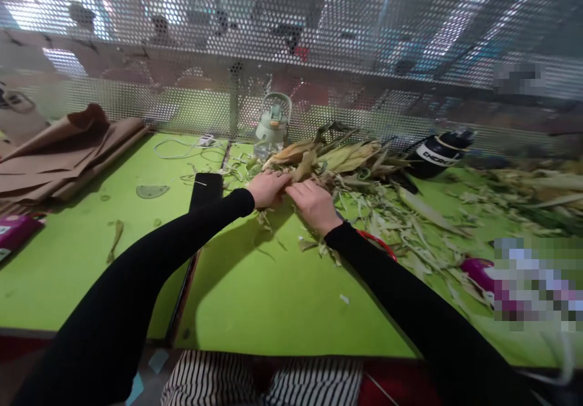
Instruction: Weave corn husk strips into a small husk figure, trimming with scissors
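Note:
Both hands meet over the near edge of a pile of dry corn husks (350, 156) on the green table (255, 297). My left hand (268, 188) is palm down with its fingers bent into the husks, its fingertips close to those of the other hand. My right hand (314, 204) has its thumb and fingers pressed together at the pile's front. What the fingertips hold is hidden or too small to name. Shredded husk bits (382, 224) lie to the right of the hands. Red handles (379, 243) show partly behind the right forearm.
A black phone (207, 189) lies left of my hands. Behind stand a pale green bottle (273, 124) and, leaning, a black bottle (439, 153). Brown paper (77, 151) is at the left. Purple packages (18, 233) lie at both sides. A perforated metal screen (191, 102) rises behind the table.

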Demonstrator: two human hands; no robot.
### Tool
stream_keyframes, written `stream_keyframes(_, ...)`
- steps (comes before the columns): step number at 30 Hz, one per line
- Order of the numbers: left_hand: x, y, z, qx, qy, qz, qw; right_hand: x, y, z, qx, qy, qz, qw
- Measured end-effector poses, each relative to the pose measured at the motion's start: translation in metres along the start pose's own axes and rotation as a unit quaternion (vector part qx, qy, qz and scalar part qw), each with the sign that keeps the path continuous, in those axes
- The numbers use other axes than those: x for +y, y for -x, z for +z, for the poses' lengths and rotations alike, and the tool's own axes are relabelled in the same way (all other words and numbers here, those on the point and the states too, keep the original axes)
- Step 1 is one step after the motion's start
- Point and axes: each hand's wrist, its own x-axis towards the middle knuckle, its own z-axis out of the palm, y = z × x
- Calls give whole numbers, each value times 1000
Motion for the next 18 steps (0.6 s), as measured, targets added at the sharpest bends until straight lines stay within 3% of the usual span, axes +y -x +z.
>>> stream_keyframes(3, -5, -4, 8, 11, 32, -25, 999, 9, 3, -10, 36, -50, 21, 998)
stream_keyframes(7, -17, 2, -6, 22, 122, -51, 991, 36, 6, -19, 100, -114, 131, 980)
stream_keyframes(9, -21, 7, -12, 12, 282, -60, 957, 50, 6, -18, 104, -151, 183, 966)
stream_keyframes(11, -23, 11, -13, 7, 435, -90, 896, 61, 4, -14, 86, -186, 217, 954)
stream_keyframes(13, -24, 13, -11, 14, 486, -125, 865, 73, 2, -10, 71, -208, 249, 943)
stream_keyframes(15, -24, 13, -10, 23, 477, -140, 867, 87, 0, -8, 67, -214, 287, 931)
stream_keyframes(18, -28, 9, -13, 52, 393, -138, 907, 114, -4, -7, 70, -211, 352, 909)
